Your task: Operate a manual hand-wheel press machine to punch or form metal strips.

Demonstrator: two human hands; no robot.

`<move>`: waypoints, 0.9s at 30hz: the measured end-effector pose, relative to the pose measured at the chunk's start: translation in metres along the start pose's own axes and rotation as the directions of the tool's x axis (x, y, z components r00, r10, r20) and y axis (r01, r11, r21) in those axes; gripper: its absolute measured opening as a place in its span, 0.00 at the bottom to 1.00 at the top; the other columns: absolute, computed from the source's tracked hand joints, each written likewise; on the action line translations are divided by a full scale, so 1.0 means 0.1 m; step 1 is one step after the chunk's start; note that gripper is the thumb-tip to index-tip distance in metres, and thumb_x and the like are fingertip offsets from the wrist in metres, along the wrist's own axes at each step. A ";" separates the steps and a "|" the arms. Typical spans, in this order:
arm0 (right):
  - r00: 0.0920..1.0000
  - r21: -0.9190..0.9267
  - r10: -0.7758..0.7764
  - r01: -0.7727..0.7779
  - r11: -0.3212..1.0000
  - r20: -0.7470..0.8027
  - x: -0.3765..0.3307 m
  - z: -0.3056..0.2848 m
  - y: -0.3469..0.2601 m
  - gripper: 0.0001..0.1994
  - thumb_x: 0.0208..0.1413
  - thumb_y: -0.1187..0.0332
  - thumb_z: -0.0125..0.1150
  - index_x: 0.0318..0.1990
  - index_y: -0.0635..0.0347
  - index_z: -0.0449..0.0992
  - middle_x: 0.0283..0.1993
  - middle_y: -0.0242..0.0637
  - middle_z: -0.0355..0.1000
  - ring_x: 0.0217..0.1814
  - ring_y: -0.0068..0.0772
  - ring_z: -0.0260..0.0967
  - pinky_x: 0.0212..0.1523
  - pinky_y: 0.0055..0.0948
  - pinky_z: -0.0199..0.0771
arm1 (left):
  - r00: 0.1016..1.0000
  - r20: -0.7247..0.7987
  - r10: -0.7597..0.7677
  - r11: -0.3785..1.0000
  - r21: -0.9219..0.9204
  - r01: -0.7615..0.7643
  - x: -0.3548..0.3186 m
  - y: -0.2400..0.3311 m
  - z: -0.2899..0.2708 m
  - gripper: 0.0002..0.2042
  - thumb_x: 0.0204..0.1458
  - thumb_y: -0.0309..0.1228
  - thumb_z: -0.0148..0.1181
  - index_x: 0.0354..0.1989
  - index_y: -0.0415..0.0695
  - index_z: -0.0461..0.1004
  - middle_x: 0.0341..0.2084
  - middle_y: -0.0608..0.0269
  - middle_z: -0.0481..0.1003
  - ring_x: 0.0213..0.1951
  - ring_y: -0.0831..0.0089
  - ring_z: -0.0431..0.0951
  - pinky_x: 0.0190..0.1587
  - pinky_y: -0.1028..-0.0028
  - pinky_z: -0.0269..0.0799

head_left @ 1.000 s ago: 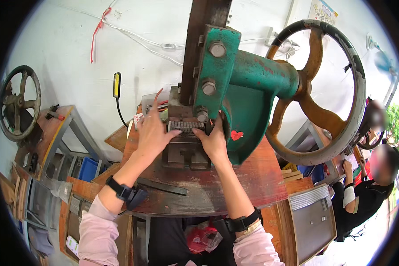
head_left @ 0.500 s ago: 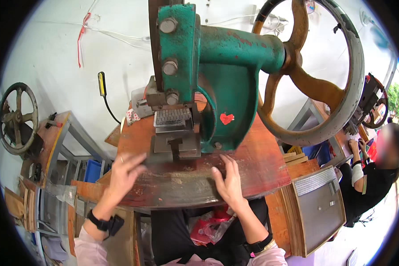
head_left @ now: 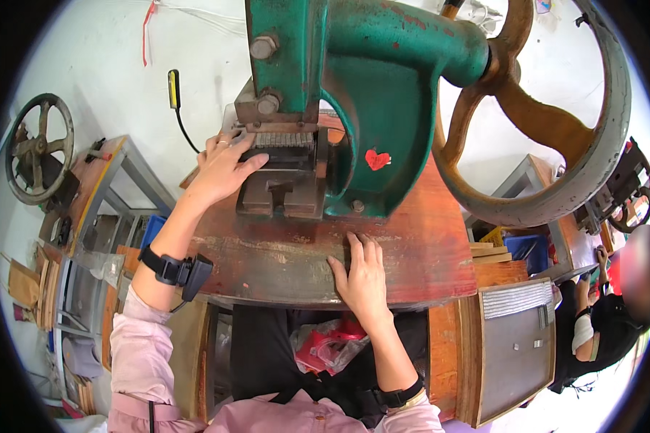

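On the worn red table (head_left: 426, 252), the open left hand (head_left: 220, 169) touches a seemingly ridged grey die (head_left: 285, 148).

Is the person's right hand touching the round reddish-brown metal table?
Touching. The head view shows the right hand lying flat, palm down, on the round reddish-brown metal table near its front edge, with no gap under the fingers.

Press top: the green press (head_left: 368, 108) is cut off by the upper edge.
Fingertips: left hand (head_left: 220, 169) probably hides whatever it touches at the die (head_left: 282, 169).
Right side: person (head_left: 614, 303), blurred.
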State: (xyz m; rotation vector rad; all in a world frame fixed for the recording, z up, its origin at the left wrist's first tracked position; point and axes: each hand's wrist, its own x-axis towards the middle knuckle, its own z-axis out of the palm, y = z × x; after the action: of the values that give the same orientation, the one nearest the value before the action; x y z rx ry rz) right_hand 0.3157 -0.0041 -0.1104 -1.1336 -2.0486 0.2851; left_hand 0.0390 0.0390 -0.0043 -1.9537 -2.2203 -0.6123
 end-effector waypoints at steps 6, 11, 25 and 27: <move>1.000 0.020 0.017 -0.016 1.000 -0.012 -0.02 0.02 0.06 0.21 0.47 0.68 0.63 0.47 0.69 0.68 0.51 0.56 0.63 0.57 0.57 0.58 0.57 0.45 0.61 | 0.995 0.047 0.092 0.995 -0.035 -0.090 0.04 -0.01 0.11 0.28 0.54 0.54 0.49 0.57 0.46 0.67 0.60 0.51 0.59 0.61 0.48 0.53 0.60 0.50 0.49; 1.000 0.028 -0.001 0.001 1.000 0.000 0.01 0.00 0.04 0.19 0.47 0.68 0.63 0.46 0.69 0.69 0.52 0.56 0.63 0.57 0.58 0.58 0.57 0.45 0.61 | 0.999 0.041 0.002 1.000 -0.010 -0.001 0.02 0.09 0.11 0.26 0.55 0.51 0.48 0.57 0.47 0.67 0.58 0.52 0.62 0.59 0.49 0.56 0.59 0.52 0.51; 0.997 0.104 -0.041 0.048 0.993 -0.072 -0.04 -0.01 0.02 0.12 0.48 0.73 0.61 0.40 0.66 0.73 0.44 0.50 0.69 0.51 0.53 0.64 0.52 0.43 0.65 | 0.999 0.011 -0.047 0.999 -0.019 0.047 -0.01 0.10 0.10 0.30 0.53 0.54 0.51 0.59 0.46 0.65 0.55 0.48 0.64 0.57 0.51 0.58 0.57 0.52 0.52; 0.996 0.146 -0.036 0.048 0.988 -0.084 -0.04 -0.10 0.05 0.10 0.48 0.74 0.60 0.40 0.65 0.74 0.43 0.50 0.70 0.50 0.52 0.65 0.51 0.41 0.66 | 0.998 0.019 -0.067 0.997 -0.037 0.068 -0.02 0.18 0.06 0.30 0.52 0.54 0.51 0.58 0.47 0.66 0.54 0.47 0.65 0.57 0.50 0.58 0.57 0.52 0.52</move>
State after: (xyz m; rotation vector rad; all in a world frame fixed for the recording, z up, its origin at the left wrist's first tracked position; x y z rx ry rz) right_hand 0.3269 -0.0057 -0.1080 -0.9943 -1.9441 0.3585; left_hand 0.0582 0.0415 -0.0068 -1.9156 -2.3100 -0.6531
